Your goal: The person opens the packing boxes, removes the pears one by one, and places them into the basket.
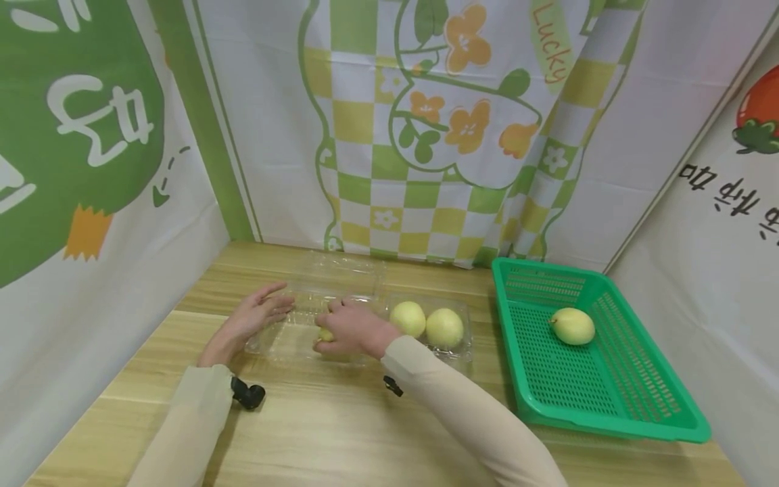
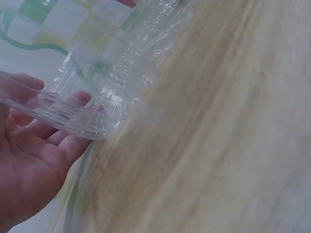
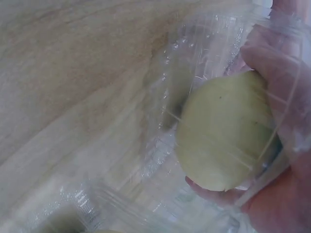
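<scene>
A: When you look at the right hand [image 1: 353, 329], what does it have?

B: It has a yellow fruit [image 3: 221, 131]. The fingers and thumb are bent round it.

A: Where is that fruit?

B: At the right part of the left clear box [image 1: 295, 341]. I can't tell if it sits on the bottom. The lid [image 1: 341, 270] is tipped back on the far side.

A: And the left hand [image 1: 258, 318]?

B: Its fingers are loose and mostly straight. They touch the left side of that box, and some show through the plastic. It has no fruit.

A: What is on the right?

B: The right clear box [image 1: 467, 352] is near it, with two round fruits [image 1: 445, 329] side by side. Farther right is a green basket [image 1: 512, 338] with one more fruit [image 1: 573, 326] inside. They are all on a wooden table [image 1: 341, 426].
</scene>
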Tool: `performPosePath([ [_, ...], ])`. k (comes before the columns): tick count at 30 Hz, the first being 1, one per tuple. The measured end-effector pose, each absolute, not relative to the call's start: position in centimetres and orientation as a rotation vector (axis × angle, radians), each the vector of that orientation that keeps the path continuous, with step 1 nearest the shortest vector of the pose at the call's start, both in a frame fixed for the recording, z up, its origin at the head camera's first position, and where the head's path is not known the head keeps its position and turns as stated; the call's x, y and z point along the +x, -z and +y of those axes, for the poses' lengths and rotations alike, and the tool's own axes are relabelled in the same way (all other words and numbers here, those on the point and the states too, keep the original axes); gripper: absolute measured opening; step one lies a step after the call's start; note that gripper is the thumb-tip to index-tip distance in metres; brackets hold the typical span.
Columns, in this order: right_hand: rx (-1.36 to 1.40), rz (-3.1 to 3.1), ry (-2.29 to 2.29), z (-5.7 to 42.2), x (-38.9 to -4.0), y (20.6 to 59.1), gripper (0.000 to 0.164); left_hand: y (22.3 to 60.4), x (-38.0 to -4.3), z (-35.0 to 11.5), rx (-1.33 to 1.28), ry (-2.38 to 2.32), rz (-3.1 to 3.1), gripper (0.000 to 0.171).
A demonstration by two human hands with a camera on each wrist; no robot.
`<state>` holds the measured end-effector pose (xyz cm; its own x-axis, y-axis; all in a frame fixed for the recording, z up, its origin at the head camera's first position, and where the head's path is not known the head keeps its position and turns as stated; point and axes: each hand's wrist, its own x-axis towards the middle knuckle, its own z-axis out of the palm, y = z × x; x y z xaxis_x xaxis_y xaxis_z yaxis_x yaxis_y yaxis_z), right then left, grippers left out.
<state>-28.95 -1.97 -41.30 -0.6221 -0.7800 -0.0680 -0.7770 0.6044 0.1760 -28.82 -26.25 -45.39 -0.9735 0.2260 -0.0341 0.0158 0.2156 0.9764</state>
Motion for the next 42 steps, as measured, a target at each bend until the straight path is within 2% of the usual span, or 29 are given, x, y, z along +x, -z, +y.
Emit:
performPosePath([
  [13,1.346,-2.715,0.378,-2.7,-28.6,41.9,0.044,45.0,-28.6,-26.2,0.201,-1.832,2.344,0.06],
  [21,1.329,-2.8,0.24,-2.2,-28.9,41.8,0.048,45.1,-28.6,-26.1,0.223,-1.828,2.33,0.061],
  [34,1.304,-2.81,0.226,-1.7,-28.9,39.1,0.05,45.4,-28.8,-26.2,0.218,-1.841,2.326,0.06],
  [42,1.335,-2.76,0.223,-0.7,-28.9,37.6,0.044,45.4,-28.8,-26.2,0.224,-1.846,2.324,0.059],
])
